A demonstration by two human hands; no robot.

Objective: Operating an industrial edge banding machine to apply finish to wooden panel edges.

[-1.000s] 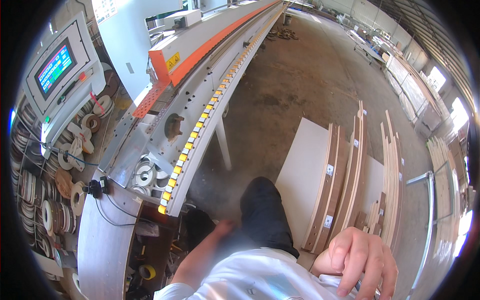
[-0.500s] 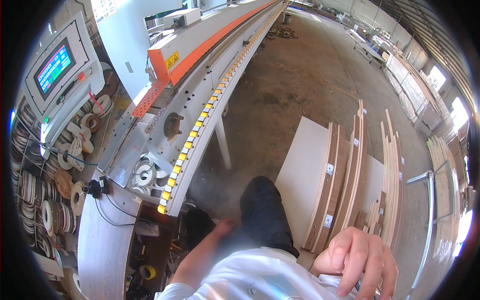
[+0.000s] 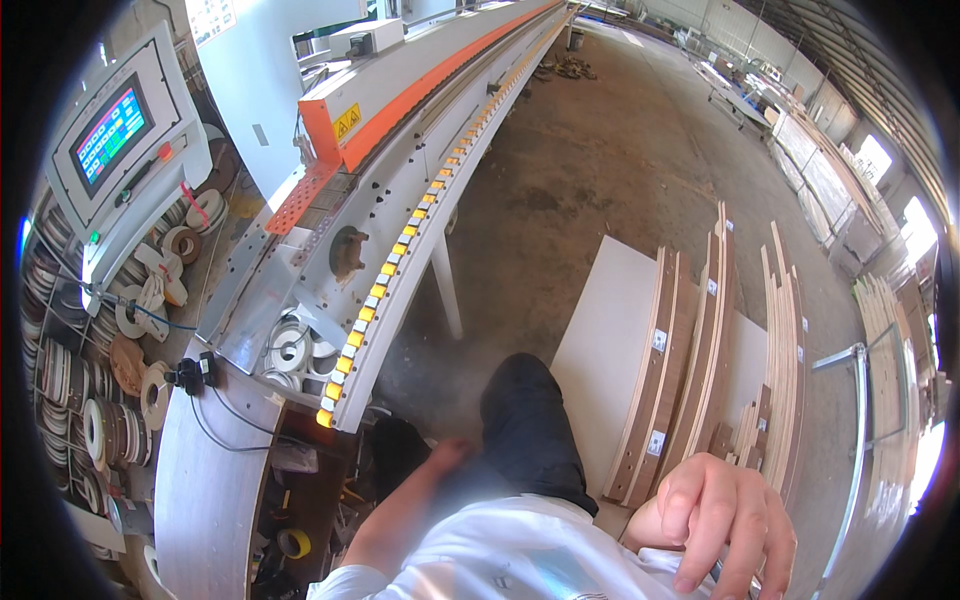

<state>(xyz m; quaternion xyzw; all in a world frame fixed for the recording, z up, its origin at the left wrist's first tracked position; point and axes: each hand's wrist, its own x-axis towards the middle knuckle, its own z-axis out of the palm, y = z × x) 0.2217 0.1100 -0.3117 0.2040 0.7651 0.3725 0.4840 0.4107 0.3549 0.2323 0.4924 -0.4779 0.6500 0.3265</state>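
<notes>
My right hand [image 3: 725,520] hangs loosely bent at the lower right, its fingers drooping and apart, with nothing visible in them. It is nearest to a stack of narrow brown and pale wooden strips [image 3: 690,390]. My left hand [image 3: 452,454] lies low against my dark trousers [image 3: 530,425], its fingers blurred and partly hidden. To its left ends a long machine [image 3: 395,150] with an orange and white beam and a rail of yellow and white rollers [image 3: 377,291]. Rolls of white banding [image 3: 290,347] sit on the machine's near end.
A control panel with a lit screen [image 3: 108,138] stands at the upper left. Below it are shelves of banding rolls [image 3: 97,430]. A curved grey tabletop [image 3: 215,480] holds a black plug and cable. Pale boards [image 3: 605,310] and a metal rack [image 3: 860,440] stand to the right.
</notes>
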